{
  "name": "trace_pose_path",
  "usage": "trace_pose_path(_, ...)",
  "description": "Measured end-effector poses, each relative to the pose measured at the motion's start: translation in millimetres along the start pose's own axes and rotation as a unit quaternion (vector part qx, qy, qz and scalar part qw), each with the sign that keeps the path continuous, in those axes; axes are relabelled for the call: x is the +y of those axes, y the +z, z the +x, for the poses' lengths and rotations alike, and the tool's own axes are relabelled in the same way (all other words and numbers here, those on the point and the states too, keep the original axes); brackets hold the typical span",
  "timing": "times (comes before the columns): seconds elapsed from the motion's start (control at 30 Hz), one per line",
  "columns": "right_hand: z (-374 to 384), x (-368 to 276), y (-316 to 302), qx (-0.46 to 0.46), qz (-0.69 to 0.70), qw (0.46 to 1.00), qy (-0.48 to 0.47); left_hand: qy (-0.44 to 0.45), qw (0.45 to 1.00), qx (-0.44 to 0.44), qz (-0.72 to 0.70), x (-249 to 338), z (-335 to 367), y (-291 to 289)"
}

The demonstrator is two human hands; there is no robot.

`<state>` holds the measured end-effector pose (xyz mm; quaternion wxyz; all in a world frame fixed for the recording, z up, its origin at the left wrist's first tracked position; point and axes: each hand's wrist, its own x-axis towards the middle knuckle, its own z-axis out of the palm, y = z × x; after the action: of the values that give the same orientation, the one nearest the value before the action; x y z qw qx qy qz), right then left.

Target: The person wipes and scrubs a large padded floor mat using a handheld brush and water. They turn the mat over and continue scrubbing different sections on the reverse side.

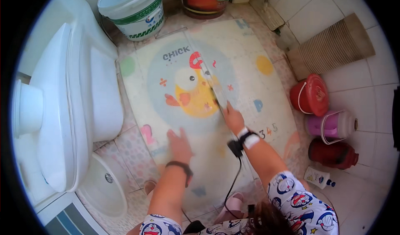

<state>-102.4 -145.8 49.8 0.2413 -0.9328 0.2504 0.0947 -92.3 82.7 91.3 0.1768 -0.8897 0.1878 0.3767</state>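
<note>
A pale foam floor mat point(250, 81) with a yellow chick cartoon, letters and numbers lies on the tiled floor. A fold seam runs diagonally down its middle. My left hand point(179, 145) lies flat on the mat's near part, fingers spread, with a black band on the wrist. My right hand point(233, 118) rests on the seam just below the chick, fingers closed on what looks like a small dark brush point(216, 96) pressed to the mat. A white strap with a black device and a cable is on that wrist.
A white toilet point(71, 106) stands at the left with a white basin point(104, 185) below it. Behind the mat are a white bucket point(133, 10) and an orange bucket point(204, 1). Right of the mat: a ribbed brown board point(333, 47), red lidded pail point(310, 95), pink jug point(331, 124), dark red flask point(333, 153), small bottle point(316, 177).
</note>
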Motion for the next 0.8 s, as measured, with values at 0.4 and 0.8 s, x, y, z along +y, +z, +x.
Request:
trace_pose_path(0.4, 25, -40, 1, 0.027, -0.031, 0.999, -0.032, 0.003, 0.973, 0.081, -0.218, -23, 38, -37)
trace_pose_path(0.8, 0, -7, -2, -0.040, -0.064, 0.997, -0.006, 0.023, 0.971, 0.032, -0.237, -15, 54, -26)
